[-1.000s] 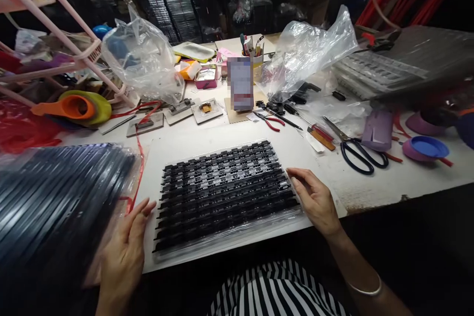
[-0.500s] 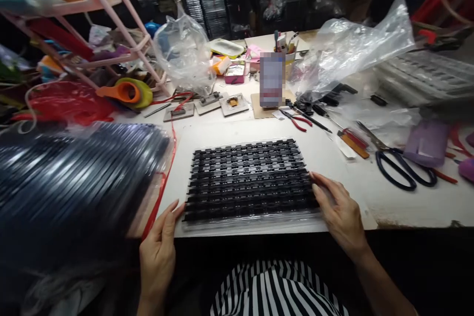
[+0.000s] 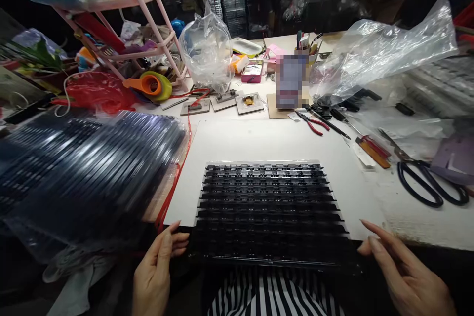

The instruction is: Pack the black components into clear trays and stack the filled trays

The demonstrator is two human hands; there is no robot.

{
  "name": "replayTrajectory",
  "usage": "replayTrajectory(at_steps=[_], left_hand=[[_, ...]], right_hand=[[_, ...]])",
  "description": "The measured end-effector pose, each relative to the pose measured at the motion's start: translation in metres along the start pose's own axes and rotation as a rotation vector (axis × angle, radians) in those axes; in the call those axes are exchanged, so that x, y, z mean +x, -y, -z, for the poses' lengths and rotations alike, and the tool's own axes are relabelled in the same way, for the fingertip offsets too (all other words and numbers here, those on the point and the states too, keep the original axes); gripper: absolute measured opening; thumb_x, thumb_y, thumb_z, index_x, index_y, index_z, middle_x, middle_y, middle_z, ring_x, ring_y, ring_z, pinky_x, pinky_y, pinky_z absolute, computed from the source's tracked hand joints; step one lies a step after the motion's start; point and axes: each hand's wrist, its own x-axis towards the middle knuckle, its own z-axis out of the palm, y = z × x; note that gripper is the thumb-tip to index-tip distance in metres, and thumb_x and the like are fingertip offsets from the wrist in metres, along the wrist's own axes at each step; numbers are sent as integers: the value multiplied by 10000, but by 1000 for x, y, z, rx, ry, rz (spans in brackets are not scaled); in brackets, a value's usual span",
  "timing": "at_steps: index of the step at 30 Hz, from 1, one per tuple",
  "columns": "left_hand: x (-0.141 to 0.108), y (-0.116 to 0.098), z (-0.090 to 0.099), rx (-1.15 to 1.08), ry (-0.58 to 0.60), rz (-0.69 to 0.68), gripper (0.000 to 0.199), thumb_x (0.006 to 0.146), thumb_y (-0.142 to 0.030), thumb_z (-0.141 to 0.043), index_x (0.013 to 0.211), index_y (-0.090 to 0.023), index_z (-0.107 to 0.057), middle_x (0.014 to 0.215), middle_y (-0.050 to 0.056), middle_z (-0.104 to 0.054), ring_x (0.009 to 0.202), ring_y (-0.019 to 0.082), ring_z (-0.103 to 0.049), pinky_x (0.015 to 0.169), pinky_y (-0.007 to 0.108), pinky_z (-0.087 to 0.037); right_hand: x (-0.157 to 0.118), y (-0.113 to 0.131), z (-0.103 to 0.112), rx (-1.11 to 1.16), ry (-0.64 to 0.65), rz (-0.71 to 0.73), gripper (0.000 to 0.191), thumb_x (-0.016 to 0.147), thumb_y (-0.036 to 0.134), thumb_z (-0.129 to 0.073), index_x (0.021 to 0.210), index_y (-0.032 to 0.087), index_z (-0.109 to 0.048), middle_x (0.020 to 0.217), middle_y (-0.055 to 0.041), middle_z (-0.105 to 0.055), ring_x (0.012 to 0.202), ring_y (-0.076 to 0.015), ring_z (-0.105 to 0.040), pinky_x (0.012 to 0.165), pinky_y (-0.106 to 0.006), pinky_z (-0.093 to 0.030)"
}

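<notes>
The near part of a plastic tray (image 3: 274,262) of ridged black pieces juts past the white table's (image 3: 255,138) edge, its lower rows lost in shadow. Beside it, the left hand (image 3: 157,262) and right hand (image 3: 409,269) are loosely spread; contact cannot be told. Three flat, squarish blocks (image 3: 250,103) lie beyond.
</notes>
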Motion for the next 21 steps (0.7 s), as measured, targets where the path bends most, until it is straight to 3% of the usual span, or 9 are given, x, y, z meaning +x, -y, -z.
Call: replayTrajectory(at_steps=[2,4,6,9,13,17,21], left_hand=[[0,-7,-4,-103,118,111,598,764,-583,-584,1246,-231,-556,941,54,-718,870,238,-668,757,335,-552],[-1,-18,-8,-260,241,196,627,764,-563,-599,1296,-246,-502,909,48,-718,843,230,-670,712,329,-556],[2,-27,-11,-361,281,251,618,749,-544,-623,1282,-252,-516,866,39,-720,797,231,-675,654,331,-564],[17,-29,-13,-343,219,321,601,685,-575,-652,1190,-252,-605,943,55,-728,892,286,-673,662,387,-585],[45,-24,-18,-241,186,244,627,560,-597,-709,1115,-311,-658,1125,27,-688,1146,347,-561,843,488,-559],[51,-29,-30,-250,236,181,543,646,-599,-650,1104,-308,-669,1190,8,-652,1176,317,-544,964,481,-495],[41,-31,-33,-319,214,155,442,713,-469,-677,1131,-329,-648,1243,-40,-618,1210,276,-517,1042,440,-416]], right_hand=[[0,-6,-3,54,85,16,462,782,560,-562,1145,290,-660,848,-19,-739,569,-200,-676,403,-246,-540],[1,-6,-7,197,193,-19,452,805,519,-566,1192,296,-634,1046,-31,-711,919,-250,-681,648,-287,-595],[6,3,-9,406,277,-113,472,827,501,-545,1257,310,-584,1064,-38,-704,900,-251,-685,678,-327,-597],[18,30,-11,647,330,-205,449,817,527,-531,1174,283,-654,850,-60,-732,680,-259,-696,567,-372,-598],[39,63,-21,717,277,-155,442,785,628,-504,876,278,-758,845,-96,-730,823,-314,-692,628,-429,-600],[54,57,-31,770,212,-68,454,719,632,-593,993,294,-721,1064,-101,-698,995,-334,-646,768,-467,-574],[60,40,-31,725,128,-72,555,640,558,-702,1099,247,-686,1230,-99,-623,1180,-330,-533,989,-458,-441]])
